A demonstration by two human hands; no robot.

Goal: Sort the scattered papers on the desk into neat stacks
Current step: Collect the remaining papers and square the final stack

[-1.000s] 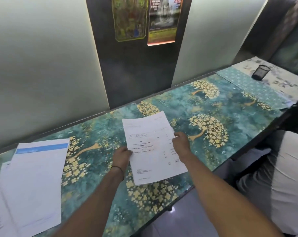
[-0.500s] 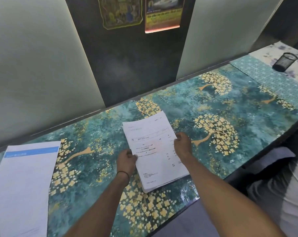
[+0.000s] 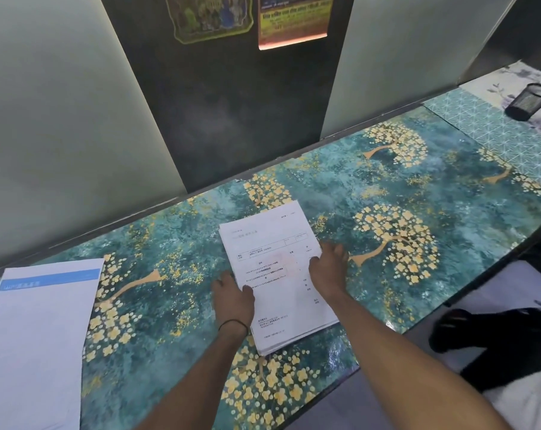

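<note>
On the teal, tree-patterned desk (image 3: 449, 197) the paper stack (image 3: 272, 243) lies dead centre, long axis running away and tilting slightly left, left hand (image 3: 232, 297) flat against its left edge, right hand (image 3: 326, 271) spread-fingered on the right, both equally near.

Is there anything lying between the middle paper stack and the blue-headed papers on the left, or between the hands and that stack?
Nothing visible. The left hand and right hand touch the middle stack at its sides, and only bare desk lies between it and the blue-headed papers. The mesh cup stands far right.
</note>
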